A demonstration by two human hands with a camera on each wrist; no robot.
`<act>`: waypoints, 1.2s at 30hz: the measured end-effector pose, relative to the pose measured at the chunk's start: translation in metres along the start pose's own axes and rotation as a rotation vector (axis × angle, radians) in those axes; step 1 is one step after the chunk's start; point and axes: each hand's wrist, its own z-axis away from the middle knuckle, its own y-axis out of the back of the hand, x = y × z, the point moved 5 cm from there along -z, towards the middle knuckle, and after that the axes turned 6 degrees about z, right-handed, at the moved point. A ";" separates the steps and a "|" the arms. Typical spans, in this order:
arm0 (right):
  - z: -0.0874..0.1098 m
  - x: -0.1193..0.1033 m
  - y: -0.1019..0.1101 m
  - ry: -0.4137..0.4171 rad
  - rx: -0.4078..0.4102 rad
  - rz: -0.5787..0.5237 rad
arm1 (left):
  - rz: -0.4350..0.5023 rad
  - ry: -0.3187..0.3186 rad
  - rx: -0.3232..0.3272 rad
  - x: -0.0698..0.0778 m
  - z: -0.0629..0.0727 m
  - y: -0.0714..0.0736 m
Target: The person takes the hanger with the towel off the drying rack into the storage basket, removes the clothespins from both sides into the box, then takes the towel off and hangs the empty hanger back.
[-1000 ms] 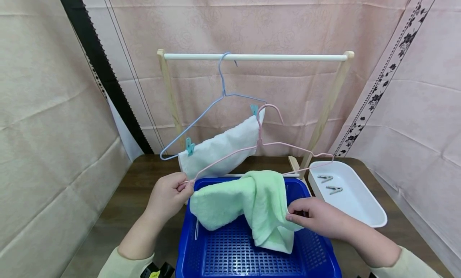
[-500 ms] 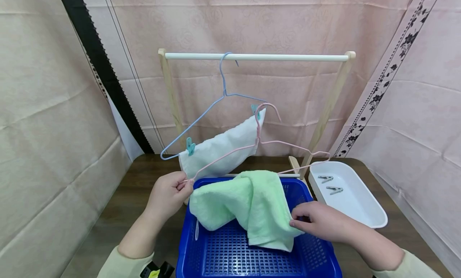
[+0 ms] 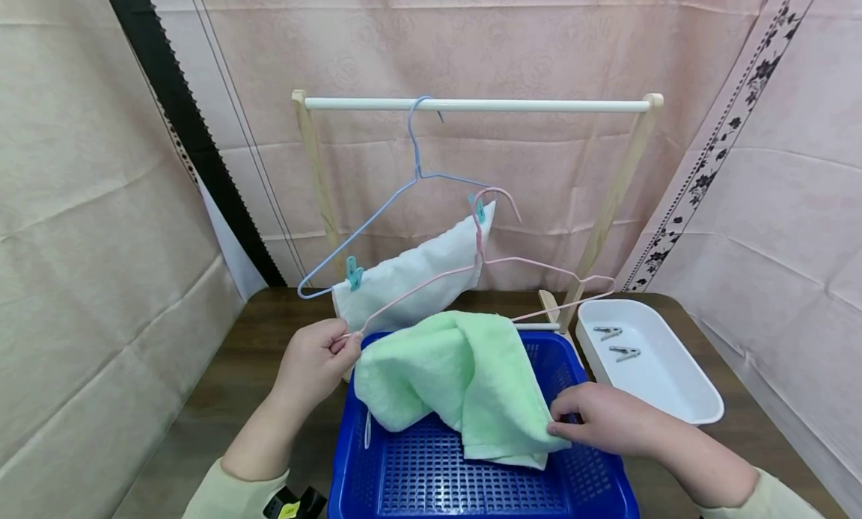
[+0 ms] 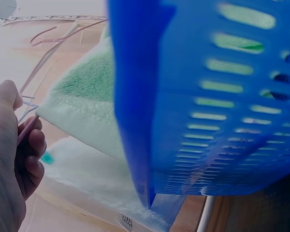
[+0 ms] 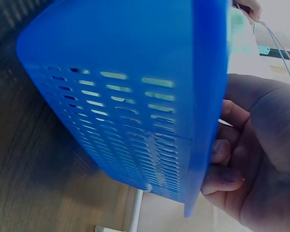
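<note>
My left hand point(image 3: 313, 362) grips the left corner of a pink wire hanger point(image 3: 479, 242), which slants up toward the back with its hook off the rod. Draped through the hanger is a light green towel point(image 3: 451, 377), its front end hanging over the blue basket point(image 3: 339, 467). One corner of this towel point(image 4: 87, 79) comes right up to my left fingers in the left wrist view. At the basket's right side, the thumb and fingers of my right hand point(image 3: 599, 418) pinch the towel's lower right corner. In the right wrist view the basket wall point(image 5: 130, 111) hides the fingertips.
Behind the basket stands a wooden rack with a white rod point(image 3: 539, 105). A blue hanger point(image 3: 417, 152) hangs from it, bearing a white towel point(image 3: 404, 280) held by teal clothespins point(image 3: 354, 273). A white tray point(image 3: 700, 407) with two grey clothespins point(image 3: 626, 353) lies at right.
My right hand has drawn the green towel's corner slightly right and toward me, spreading the cloth wider. The pink hanger has shifted a little left and up. My left hand keeps its place.
</note>
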 end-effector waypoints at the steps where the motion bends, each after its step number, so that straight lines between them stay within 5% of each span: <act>1: 0.000 0.000 -0.001 -0.006 -0.004 0.003 | 0.002 0.004 0.002 0.000 0.000 0.000; 10: 0.001 -0.001 -0.004 -0.055 -0.024 0.060 | 0.025 0.055 -0.008 -0.002 0.000 0.001; 17: -0.002 0.001 0.007 -0.110 0.098 0.127 | 0.032 0.054 -0.028 -0.003 0.001 -0.003; 27: -0.007 0.006 0.018 -0.250 0.214 0.086 | 0.044 0.026 -0.030 -0.003 0.003 -0.005; 36: -0.007 0.007 0.020 -0.259 0.243 0.079 | 0.048 0.028 -0.034 -0.003 0.002 -0.005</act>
